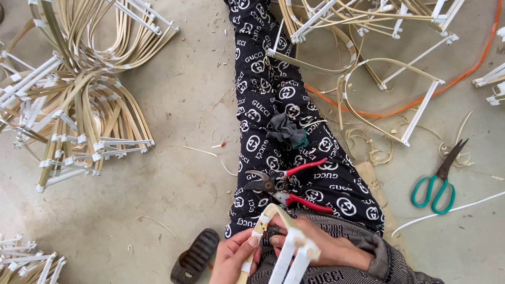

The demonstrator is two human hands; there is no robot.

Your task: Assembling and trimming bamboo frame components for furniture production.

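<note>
Bamboo frame [278, 231] with white strapping held over the lap, gripped by left hand [234, 259] and right hand [321, 248]. Probably midway: finished frames [79, 115] piled left, red-handled pruners [286, 185] resting on thigh.

— How many cutting tools are there?
— Two: one pair of red-handled pruning shears [286, 184] on the lap and one pair of green-handled scissors [439, 181] on the floor.
— Hands?
— Two, a left hand [234, 257] and a right hand [321, 247], both on one bent bamboo strip [273, 221].
— Anything else?
— One grey rag [284, 130], one dark sandal [195, 256], one orange cord [447, 81].
— And the bamboo frames?
— Three heaps: left [79, 100], top right [368, 26], bottom left [26, 260]. The single frames are too tangled to count.
</note>
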